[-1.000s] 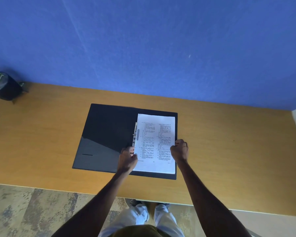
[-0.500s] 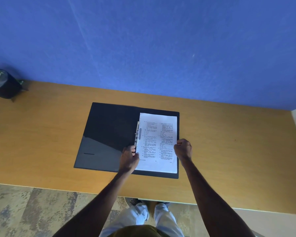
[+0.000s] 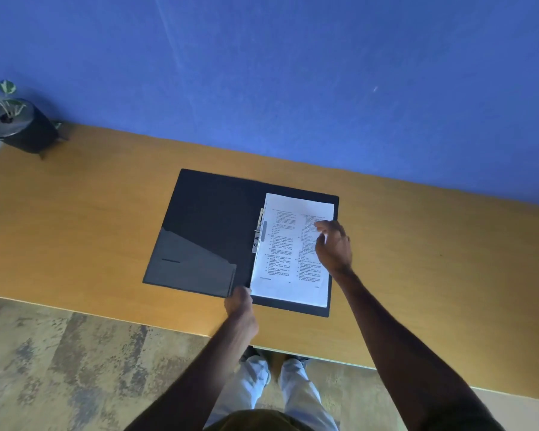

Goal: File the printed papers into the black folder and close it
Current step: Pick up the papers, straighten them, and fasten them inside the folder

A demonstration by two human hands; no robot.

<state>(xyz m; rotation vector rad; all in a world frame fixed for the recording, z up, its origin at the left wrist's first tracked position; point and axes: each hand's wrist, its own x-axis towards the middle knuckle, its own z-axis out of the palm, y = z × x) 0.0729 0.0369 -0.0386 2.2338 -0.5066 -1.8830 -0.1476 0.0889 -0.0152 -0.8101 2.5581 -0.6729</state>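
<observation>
The black folder lies open on the wooden desk, with a clear pocket on its left flap. The printed papers lie flat on its right flap, their left edge against the metal fastener at the spine. My left hand is at the folder's near edge by the spine, its fingers closed on that edge. My right hand rests over the right half of the papers with the fingers spread, holding nothing.
A dark pot with a small plant stands at the desk's far left corner. A blue wall runs along the back of the wooden desk. Its near edge crosses just below the folder.
My left hand slid from the papers' left edge down to the folder's near edge. My right hand let go of the papers' right edge, opened and moved up over the page.
</observation>
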